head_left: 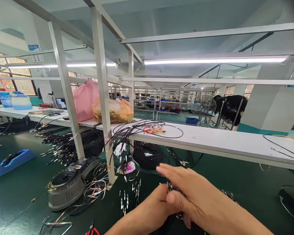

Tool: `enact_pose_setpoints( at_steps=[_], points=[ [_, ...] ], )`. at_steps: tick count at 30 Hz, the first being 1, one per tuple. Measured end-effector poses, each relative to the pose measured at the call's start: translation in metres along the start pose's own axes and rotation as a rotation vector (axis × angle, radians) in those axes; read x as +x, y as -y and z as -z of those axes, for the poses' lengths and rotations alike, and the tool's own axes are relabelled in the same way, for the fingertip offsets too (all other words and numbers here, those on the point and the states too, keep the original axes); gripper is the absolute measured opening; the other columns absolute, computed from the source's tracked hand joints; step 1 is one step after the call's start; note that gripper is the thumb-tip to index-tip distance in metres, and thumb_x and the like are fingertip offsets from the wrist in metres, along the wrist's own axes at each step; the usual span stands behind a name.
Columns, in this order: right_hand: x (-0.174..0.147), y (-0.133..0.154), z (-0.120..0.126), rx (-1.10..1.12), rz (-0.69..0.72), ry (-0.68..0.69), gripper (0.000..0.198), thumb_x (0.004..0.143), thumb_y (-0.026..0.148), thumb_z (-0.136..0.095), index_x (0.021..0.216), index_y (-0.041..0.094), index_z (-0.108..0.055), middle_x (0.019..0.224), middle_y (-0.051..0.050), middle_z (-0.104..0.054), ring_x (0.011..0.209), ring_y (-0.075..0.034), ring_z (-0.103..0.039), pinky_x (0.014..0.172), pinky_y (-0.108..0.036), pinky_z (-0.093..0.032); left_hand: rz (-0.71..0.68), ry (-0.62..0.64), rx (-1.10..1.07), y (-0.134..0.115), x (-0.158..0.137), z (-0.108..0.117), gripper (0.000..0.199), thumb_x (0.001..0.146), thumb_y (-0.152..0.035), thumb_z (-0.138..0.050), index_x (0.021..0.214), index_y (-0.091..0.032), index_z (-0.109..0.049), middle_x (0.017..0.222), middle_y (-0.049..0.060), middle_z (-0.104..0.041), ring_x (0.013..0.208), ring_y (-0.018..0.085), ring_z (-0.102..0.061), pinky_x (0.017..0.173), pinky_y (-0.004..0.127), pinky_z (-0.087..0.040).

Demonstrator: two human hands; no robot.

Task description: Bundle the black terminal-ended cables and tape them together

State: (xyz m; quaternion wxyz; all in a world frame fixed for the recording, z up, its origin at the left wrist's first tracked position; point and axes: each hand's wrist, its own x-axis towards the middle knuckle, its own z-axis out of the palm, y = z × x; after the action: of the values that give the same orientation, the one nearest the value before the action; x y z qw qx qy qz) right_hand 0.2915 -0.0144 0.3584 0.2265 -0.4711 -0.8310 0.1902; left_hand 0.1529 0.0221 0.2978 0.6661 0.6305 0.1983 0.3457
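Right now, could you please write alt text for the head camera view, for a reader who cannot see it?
Two bare hands, left hand and right hand, pinch a small bundle of thin black wires with metal tips over a dark green workbench. A grey round tape dispenser sits to the left, below a long white shelf strewn with cables.

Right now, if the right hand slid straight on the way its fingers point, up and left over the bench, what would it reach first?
Probably the pink-labelled cable bundle, ahead of the right hand; depth is unclear.
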Motion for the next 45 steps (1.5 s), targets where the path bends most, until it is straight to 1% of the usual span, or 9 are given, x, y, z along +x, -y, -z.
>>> enact_pose_setpoints(
  at_steps=[4, 8, 14, 18, 22, 26, 34, 39, 45],
  points=[
    [0.000, -0.008, -0.006, 0.133, 0.074, -0.171, 0.065, 0.087, 0.053, -0.055, 0.146, 0.035, -0.035, 0.153, -0.005, -0.040, 0.137, -0.037, -0.035, 0.110, -0.056, -0.025, -0.005, -0.022, -0.022, -0.019, 0.000, 0.002, 0.028, 0.074, -0.045, -0.076, 0.083, -0.019, -0.069, 0.082, 0.003, -0.070, 0.086, 0.023, -0.061, 0.081, 0.034, -0.045],
    [-0.003, -0.029, -0.025, 0.532, -0.230, -0.489, 0.049, 0.087, 0.057, -0.054, 0.130, 0.033, -0.056, 0.120, -0.008, -0.068, 0.107, -0.030, -0.062, 0.097, -0.049, -0.043, -0.090, -0.169, 0.005, -0.025, 0.001, 0.014, 0.028, 0.083, -0.047, -0.067, 0.083, -0.019, -0.065, 0.079, -0.001, -0.065, 0.086, 0.017, -0.057, 0.085, 0.028, -0.041],
    [0.012, -0.031, -0.061, 1.301, -0.034, -0.313, 0.054, 0.066, 0.046, -0.083, 0.116, 0.031, -0.067, 0.108, -0.004, -0.074, 0.106, -0.026, -0.064, 0.091, -0.038, -0.048, -0.181, -0.179, 0.154, -0.045, 0.003, 0.023, 0.026, 0.087, -0.045, -0.063, 0.090, -0.019, -0.067, 0.096, 0.001, -0.061, 0.088, 0.017, -0.054, 0.082, 0.027, -0.043],
    [0.022, -0.018, -0.074, 1.207, -0.121, -0.437, 0.033, 0.070, 0.036, -0.082, 0.100, 0.024, -0.075, 0.102, -0.004, -0.076, 0.104, -0.028, -0.064, 0.095, -0.042, -0.047, -0.113, -0.084, 0.190, -0.060, 0.003, 0.024, 0.024, 0.088, -0.043, -0.062, 0.090, -0.019, -0.067, 0.083, -0.002, -0.061, 0.077, 0.013, -0.054, 0.075, 0.024, -0.043],
    [0.022, -0.012, -0.080, 1.165, -0.190, -0.584, 0.033, 0.064, 0.045, -0.083, 0.089, 0.025, -0.077, 0.087, -0.002, -0.073, 0.088, -0.025, -0.065, 0.083, -0.040, -0.052, -0.040, -0.030, 0.146, -0.063, 0.002, 0.023, 0.027, 0.086, -0.045, -0.065, 0.086, -0.018, -0.067, 0.097, 0.002, -0.065, 0.085, 0.015, -0.057, 0.082, 0.028, -0.044],
    [0.020, -0.011, -0.077, 1.160, -0.129, -0.544, 0.028, 0.070, 0.043, -0.080, 0.091, 0.025, -0.076, 0.084, -0.001, -0.072, 0.082, -0.021, -0.063, 0.077, -0.034, -0.051, -0.007, 0.016, 0.148, -0.066, 0.003, 0.021, 0.036, 0.083, -0.048, -0.067, 0.100, -0.017, -0.070, 0.084, 0.000, -0.063, 0.083, 0.015, -0.057, 0.080, 0.026, -0.045],
    [0.016, -0.002, -0.053, 0.775, -0.083, -0.472, 0.016, 0.083, 0.034, -0.063, 0.075, 0.019, -0.063, 0.067, 0.006, -0.053, 0.065, -0.011, -0.046, 0.060, -0.023, -0.041, -0.117, 0.067, 0.114, -0.074, 0.009, 0.015, 0.028, 0.087, -0.045, -0.063, 0.081, -0.017, -0.062, 0.086, 0.004, -0.069, 0.073, 0.014, -0.059, 0.072, 0.025, -0.049],
    [0.019, 0.007, -0.046, 0.896, -0.091, -0.535, 0.010, 0.074, 0.026, -0.070, 0.081, 0.021, -0.065, 0.068, 0.007, -0.057, 0.068, -0.012, -0.055, 0.064, -0.021, -0.046, -0.134, 0.003, 0.128, -0.078, 0.010, 0.014, 0.028, 0.090, -0.043, -0.060, 0.078, -0.018, -0.062, 0.079, 0.001, -0.066, 0.077, 0.014, -0.058, 0.072, 0.022, -0.046],
    [0.024, -0.001, -0.048, 1.075, -0.110, -0.533, 0.040, 0.070, 0.023, -0.075, 0.109, 0.027, -0.069, 0.097, 0.003, -0.070, 0.089, -0.017, -0.063, 0.079, -0.028, -0.050, -0.177, 0.026, 0.150, -0.078, 0.015, 0.018, 0.030, 0.092, -0.043, -0.056, 0.076, -0.018, -0.059, 0.077, 0.002, -0.062, 0.075, 0.014, -0.052, 0.075, 0.025, -0.044]
  ],
)
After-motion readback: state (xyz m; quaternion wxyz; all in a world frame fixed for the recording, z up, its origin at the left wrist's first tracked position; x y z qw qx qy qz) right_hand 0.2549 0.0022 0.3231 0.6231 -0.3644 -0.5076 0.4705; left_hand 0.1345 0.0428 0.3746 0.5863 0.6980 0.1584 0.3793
